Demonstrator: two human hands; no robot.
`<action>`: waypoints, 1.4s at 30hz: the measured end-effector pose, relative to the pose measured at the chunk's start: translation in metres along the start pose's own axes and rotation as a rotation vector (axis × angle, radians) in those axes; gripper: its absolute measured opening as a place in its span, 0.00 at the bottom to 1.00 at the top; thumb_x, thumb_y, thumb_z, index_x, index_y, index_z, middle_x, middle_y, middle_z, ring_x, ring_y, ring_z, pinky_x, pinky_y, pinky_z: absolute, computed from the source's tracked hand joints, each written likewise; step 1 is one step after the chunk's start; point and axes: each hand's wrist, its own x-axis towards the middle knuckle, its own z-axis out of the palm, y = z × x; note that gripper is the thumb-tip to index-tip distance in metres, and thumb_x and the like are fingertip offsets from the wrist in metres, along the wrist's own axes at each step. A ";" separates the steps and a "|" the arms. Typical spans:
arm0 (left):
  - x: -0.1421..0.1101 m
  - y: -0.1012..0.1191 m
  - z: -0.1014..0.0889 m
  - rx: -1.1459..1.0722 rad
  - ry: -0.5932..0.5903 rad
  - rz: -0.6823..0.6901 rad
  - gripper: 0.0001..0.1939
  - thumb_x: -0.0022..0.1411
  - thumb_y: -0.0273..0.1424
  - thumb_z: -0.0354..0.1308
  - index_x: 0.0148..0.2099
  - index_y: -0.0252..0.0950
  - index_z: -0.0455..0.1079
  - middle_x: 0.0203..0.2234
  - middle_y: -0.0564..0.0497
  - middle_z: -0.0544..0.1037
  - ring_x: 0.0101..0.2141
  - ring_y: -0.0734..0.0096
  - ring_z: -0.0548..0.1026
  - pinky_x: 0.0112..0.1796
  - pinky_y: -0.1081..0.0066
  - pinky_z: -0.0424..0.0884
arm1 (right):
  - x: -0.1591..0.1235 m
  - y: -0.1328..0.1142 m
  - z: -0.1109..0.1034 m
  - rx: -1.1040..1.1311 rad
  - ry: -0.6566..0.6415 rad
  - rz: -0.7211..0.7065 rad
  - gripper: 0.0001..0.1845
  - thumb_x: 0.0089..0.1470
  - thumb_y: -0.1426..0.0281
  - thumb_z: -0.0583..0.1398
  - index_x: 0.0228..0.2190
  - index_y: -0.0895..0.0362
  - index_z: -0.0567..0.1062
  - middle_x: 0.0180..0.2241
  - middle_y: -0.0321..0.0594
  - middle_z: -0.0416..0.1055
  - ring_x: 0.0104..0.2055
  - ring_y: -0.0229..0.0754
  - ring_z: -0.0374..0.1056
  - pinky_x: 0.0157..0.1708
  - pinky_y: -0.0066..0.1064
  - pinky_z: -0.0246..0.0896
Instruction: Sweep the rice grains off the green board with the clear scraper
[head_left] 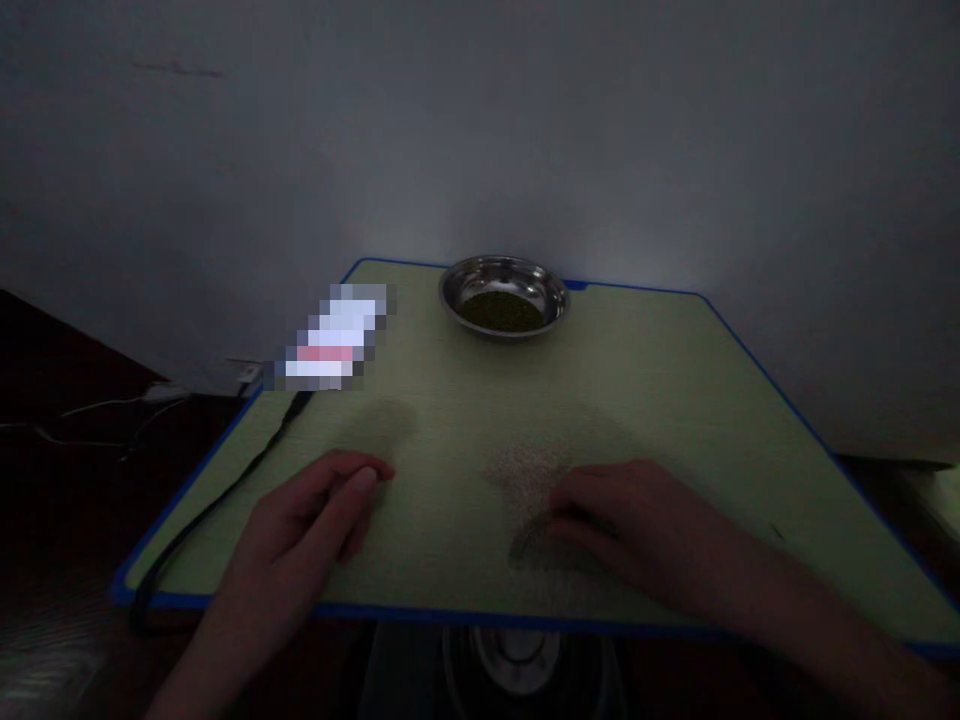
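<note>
My right hand [615, 520] is at the right edge of a thin patch of small pale grains [529, 465] spread on the table. Its fingers are bent and pressed together, with the tips at the grains; what they pinch is hidden. Just left of these fingertips lies a darker, greyish curved streak [527, 540] that I cannot make out. Over the table's left front, my left hand [315, 520] has its thumb pressed to the curled forefinger. Whatever it may hold is too small to tell. A steel bowl [555, 292] at the back contains small dark green grains [501, 312].
The pale green table [660, 390] has a blue edge and stands against a grey wall. A blurred-out bright phone-like screen [330, 340] lies at the left, its black cable [217, 505] running off the front-left corner. Below the front edge is a round metal object [517, 660].
</note>
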 end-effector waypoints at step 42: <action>-0.001 -0.004 0.001 -0.031 0.028 0.007 0.16 0.60 0.44 0.50 0.34 0.38 0.69 0.14 0.59 0.63 0.17 0.75 0.62 0.19 0.75 0.58 | -0.005 -0.016 0.000 0.133 -0.053 -0.058 0.11 0.58 0.68 0.58 0.26 0.57 0.74 0.26 0.36 0.75 0.28 0.36 0.68 0.26 0.26 0.51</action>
